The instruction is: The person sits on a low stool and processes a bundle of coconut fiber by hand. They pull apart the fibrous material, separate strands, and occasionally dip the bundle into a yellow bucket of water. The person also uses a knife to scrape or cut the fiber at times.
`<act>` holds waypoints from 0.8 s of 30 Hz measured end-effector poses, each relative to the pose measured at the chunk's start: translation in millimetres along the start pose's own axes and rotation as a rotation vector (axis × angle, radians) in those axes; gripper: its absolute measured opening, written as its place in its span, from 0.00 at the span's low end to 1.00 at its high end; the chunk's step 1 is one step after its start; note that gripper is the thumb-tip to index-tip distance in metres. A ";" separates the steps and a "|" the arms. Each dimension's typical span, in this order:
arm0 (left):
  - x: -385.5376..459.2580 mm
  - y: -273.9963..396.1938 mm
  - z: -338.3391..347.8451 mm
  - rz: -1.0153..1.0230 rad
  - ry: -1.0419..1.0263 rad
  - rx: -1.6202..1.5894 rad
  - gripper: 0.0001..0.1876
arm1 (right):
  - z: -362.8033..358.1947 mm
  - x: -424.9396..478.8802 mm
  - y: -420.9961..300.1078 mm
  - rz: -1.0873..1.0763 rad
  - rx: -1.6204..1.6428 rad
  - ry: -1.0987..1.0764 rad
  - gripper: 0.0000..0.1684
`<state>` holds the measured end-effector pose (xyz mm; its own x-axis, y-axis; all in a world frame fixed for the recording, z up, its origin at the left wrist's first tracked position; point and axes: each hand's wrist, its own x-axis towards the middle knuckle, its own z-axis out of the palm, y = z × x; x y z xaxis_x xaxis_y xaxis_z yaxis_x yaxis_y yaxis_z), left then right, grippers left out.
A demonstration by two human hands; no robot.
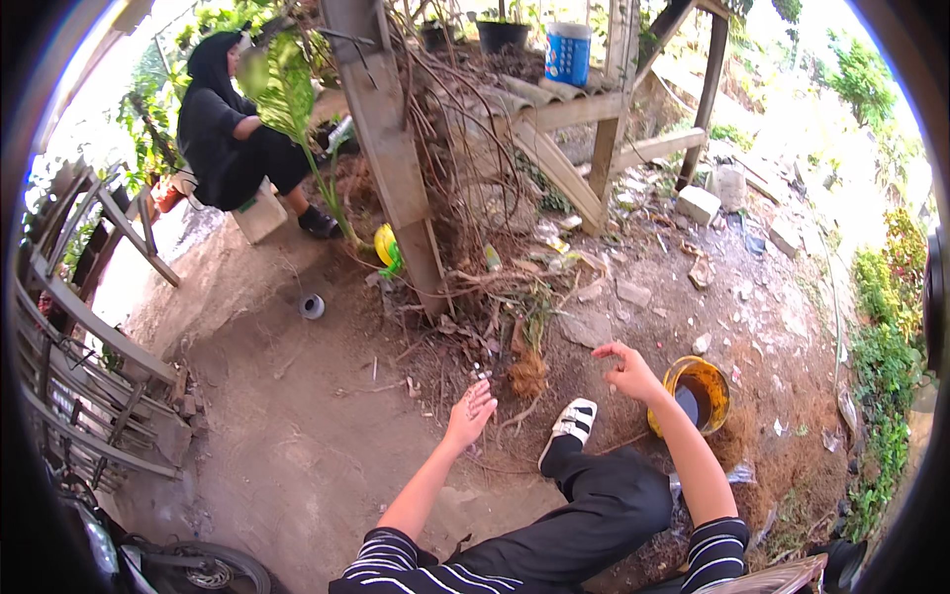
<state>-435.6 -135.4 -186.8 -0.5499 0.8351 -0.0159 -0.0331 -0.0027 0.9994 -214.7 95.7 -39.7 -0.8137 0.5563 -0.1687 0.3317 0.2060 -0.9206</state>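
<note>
My left hand (470,413) is held out over the bare soil, fingers apart and holding nothing. My right hand (628,370) hangs in the air with bent, spread fingers, also without anything in it. Between and beyond the two hands, a fibrous brown root ball (528,373) with green leaves above it lies on the ground. A yellow bucket (724,407) containing dark liquid stands just right of my right hand. Below the hands, my white sandal (575,420) rests on the soil.
A person in dark clothes (223,141) sits at the upper left beside a large-leafed plant (286,89). A wooden post (390,141) and hanging roots stand ahead. A blue pail (568,56) is on the raised bench. Wooden racks (104,334) and a motorcycle wheel (211,570) are on the left.
</note>
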 end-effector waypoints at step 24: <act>-48.1 257.8 237.5 0.066 -0.671 -0.321 0.28 | -42.3 -231.8 -38.6 -0.354 0.647 0.646 0.27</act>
<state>-219.5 -45.6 78.5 0.0648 0.9836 0.1681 -0.3159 -0.1396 0.9385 -18.7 -7.2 49.9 -0.3341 0.9206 0.2021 -0.3637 0.0719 -0.9287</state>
